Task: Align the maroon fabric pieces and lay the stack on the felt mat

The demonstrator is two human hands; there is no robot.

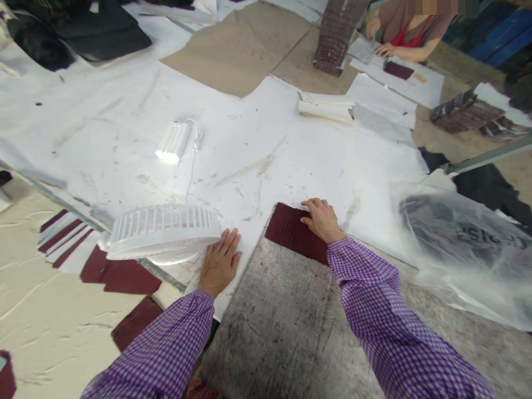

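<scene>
Flat and open, the right hand [322, 220] presses its fingers down on the far corner of a maroon fabric piece [293, 233] — nothing is pinched or lifted. That piece lies where the grey work mat [286, 321] meets the white paper sheet [257, 138], at the mat's far edge. The left hand [220, 263] rests palm-down and spread on the paper just left of the mat, its fingertips beside the rim of a white fan [162, 231]; it holds nothing. Left of the mat, beyond the fan, more maroon cut pieces [120, 274] lie on a cream surface, some stacked with white strips. By my judgement the piece is set down on the mat but only being steadied — further handling looks undone.
</scene>
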